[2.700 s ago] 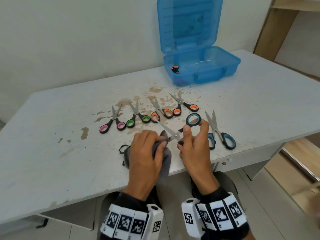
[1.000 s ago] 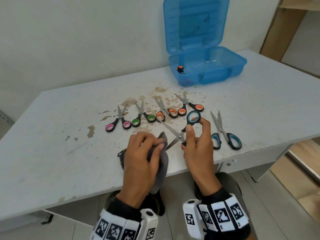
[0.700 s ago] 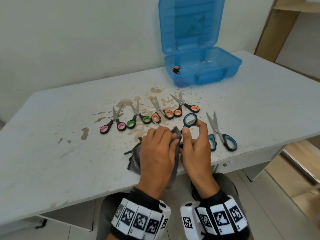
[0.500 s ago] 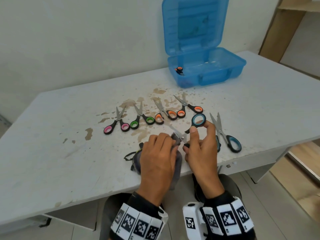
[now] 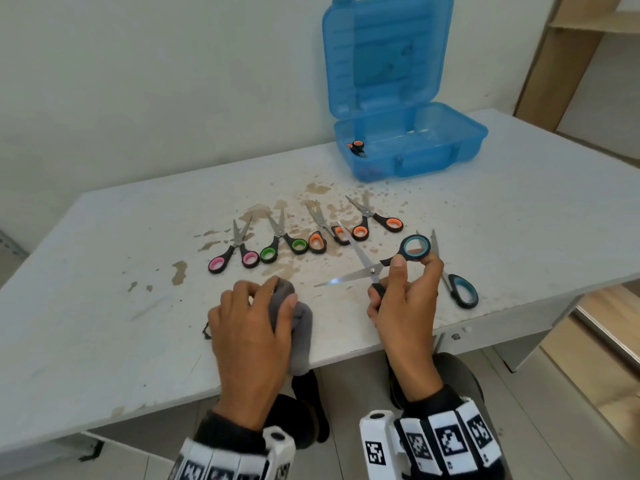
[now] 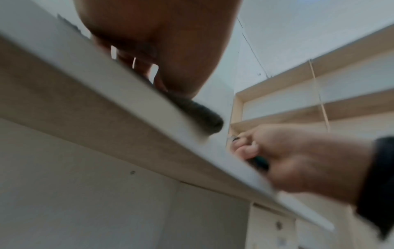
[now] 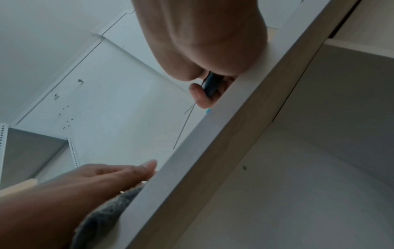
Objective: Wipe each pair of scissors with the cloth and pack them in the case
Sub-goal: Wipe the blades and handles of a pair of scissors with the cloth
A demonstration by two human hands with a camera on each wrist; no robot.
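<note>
Grey crumpled cloth [image 5: 298, 317] sits at the white table's [image 5: 104, 271] near edge, left hand [image 5: 252, 327] curled over it. Right hand [image 5: 405, 306] grips open blue-handled steel scissors [image 5: 374, 268], clear of the cloth. Translucent blue plastic case [image 5: 408, 143] stands open at the back.

Left wrist view: blurry, cloth [image 6: 198, 114] overhanging the edge. Right wrist view: fingers [image 7: 204, 97] wrapped round a blue handle.

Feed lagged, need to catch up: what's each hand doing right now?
Left hand: grips the grey cloth on the table edge.
Right hand: holds the blue-handled scissors, blades spread open.

Both hands [image 5: 252, 327] [image 5: 403, 306] curled, apart
</note>
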